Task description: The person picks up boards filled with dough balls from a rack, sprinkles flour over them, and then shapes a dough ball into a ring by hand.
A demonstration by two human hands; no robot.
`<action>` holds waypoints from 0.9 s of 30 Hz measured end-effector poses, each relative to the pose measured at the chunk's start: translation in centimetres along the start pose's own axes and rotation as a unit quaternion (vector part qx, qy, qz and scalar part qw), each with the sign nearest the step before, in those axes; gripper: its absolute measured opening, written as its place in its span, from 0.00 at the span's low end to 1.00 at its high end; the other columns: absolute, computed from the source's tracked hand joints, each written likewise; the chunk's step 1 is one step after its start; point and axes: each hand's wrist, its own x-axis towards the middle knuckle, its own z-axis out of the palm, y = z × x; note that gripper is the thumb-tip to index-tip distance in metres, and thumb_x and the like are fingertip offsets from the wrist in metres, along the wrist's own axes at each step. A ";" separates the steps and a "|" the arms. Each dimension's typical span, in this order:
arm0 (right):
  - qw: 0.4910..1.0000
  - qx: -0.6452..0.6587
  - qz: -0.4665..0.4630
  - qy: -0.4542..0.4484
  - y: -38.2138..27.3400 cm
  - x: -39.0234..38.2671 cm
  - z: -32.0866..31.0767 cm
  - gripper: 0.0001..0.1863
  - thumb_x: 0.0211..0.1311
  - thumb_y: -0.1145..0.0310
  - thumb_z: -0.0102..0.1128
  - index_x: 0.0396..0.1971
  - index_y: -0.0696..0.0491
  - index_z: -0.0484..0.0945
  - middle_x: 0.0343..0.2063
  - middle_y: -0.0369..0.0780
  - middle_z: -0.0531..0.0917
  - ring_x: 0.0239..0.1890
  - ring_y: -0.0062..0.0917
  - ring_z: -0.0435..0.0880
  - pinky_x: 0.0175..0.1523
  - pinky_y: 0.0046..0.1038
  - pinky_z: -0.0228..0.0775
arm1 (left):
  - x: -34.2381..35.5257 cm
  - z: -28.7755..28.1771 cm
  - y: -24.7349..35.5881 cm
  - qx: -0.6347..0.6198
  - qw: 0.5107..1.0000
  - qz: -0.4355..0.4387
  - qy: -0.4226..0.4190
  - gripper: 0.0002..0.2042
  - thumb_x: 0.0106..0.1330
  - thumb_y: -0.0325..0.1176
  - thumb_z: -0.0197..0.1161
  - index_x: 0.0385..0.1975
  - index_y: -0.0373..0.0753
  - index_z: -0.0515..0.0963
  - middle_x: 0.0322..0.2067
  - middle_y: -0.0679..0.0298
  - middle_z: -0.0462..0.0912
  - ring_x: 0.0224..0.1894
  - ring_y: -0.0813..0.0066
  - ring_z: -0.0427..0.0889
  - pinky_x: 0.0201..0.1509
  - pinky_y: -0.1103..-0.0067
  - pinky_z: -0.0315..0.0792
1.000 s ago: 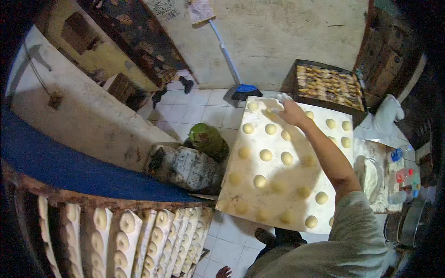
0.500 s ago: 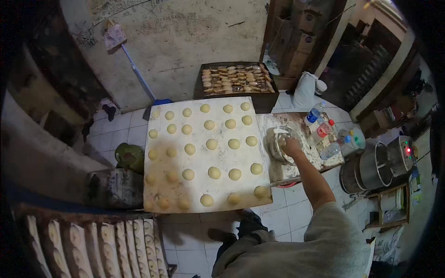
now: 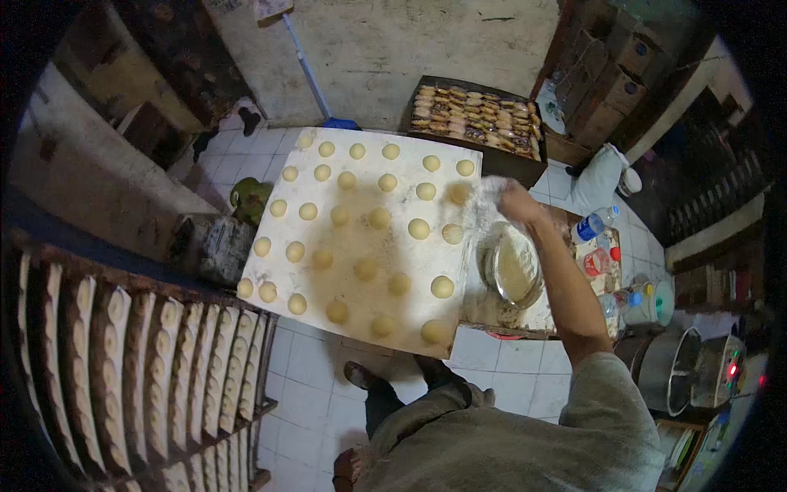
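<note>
My right hand (image 3: 518,202) is raised over the right edge of a pale board (image 3: 426,307), its fingers curled and blurred. A white smear of flour (image 3: 489,187) shows at the fingers and over the board's edge. Round dough balls (image 3: 419,229) lie in spaced rows on the board. Beneath my right forearm stands a metal bowl of flour (image 3: 516,266). Part of my left hand (image 3: 345,465) hangs low beside my body at the bottom edge, away from the board; its fingers are too dark to make out.
A dark crate of filled, browned pieces (image 3: 475,123) stands behind the board. Plastic bottles (image 3: 596,224) sit on the floury side table (image 3: 484,312). At lower left is a rack (image 3: 266,406) of trays with dough rounds. A metal mixer (image 3: 668,369) stands at the right.
My right hand has come up out of the flour bowl and moved to the board's far right edge, with flour smearing beside it. The view has shifted, and my left hand now shows low down.
</note>
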 end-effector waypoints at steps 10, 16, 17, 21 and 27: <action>0.994 0.091 -0.053 0.018 -19.2 27.8 -11.5 0.17 0.43 0.67 0.57 0.28 0.69 0.79 0.25 0.58 0.82 0.29 0.46 0.82 0.39 0.40 0.74 | -6.8 6.9 -12.0 -0.122 0.988 -0.008 0.094 0.21 0.70 0.43 0.57 0.59 0.40 0.71 0.51 0.63 0.78 0.47 0.68 0.76 0.44 0.73 0.70; 0.963 0.225 -0.136 0.063 -27.4 37.6 -11.9 0.15 0.46 0.70 0.59 0.32 0.66 0.81 0.26 0.50 0.84 0.27 0.38 0.79 0.36 0.40 0.72 | -9.1 9.8 -14.8 -0.182 0.973 -0.019 0.138 0.20 0.71 0.42 0.56 0.58 0.40 0.72 0.50 0.64 0.79 0.44 0.70 0.77 0.41 0.75 0.70; 0.955 0.223 -0.181 0.073 -29.0 37.0 -11.4 0.15 0.47 0.70 0.59 0.33 0.65 0.81 0.26 0.48 0.84 0.27 0.34 0.78 0.36 0.39 0.71 | -10.1 10.1 -15.4 -0.189 0.970 -0.026 0.147 0.20 0.71 0.42 0.56 0.58 0.40 0.73 0.49 0.64 0.79 0.44 0.70 0.77 0.40 0.75 0.70; 0.979 0.167 -0.113 0.022 -27.3 42.7 -12.2 0.15 0.51 0.68 0.62 0.37 0.63 0.81 0.29 0.44 0.84 0.30 0.26 0.78 0.36 0.36 0.70 | -8.2 10.9 -15.1 -0.193 0.972 -0.020 0.130 0.19 0.71 0.42 0.56 0.58 0.39 0.73 0.48 0.64 0.80 0.42 0.71 0.77 0.39 0.76 0.70; 0.903 0.420 -0.080 0.054 -24.2 29.3 -8.8 0.12 0.53 0.72 0.60 0.34 0.64 0.80 0.29 0.43 0.83 0.32 0.26 0.77 0.37 0.32 0.71 | -11.1 10.8 -18.9 -0.215 0.964 -0.023 0.155 0.18 0.72 0.41 0.56 0.57 0.39 0.74 0.47 0.65 0.81 0.39 0.74 0.78 0.36 0.78 0.69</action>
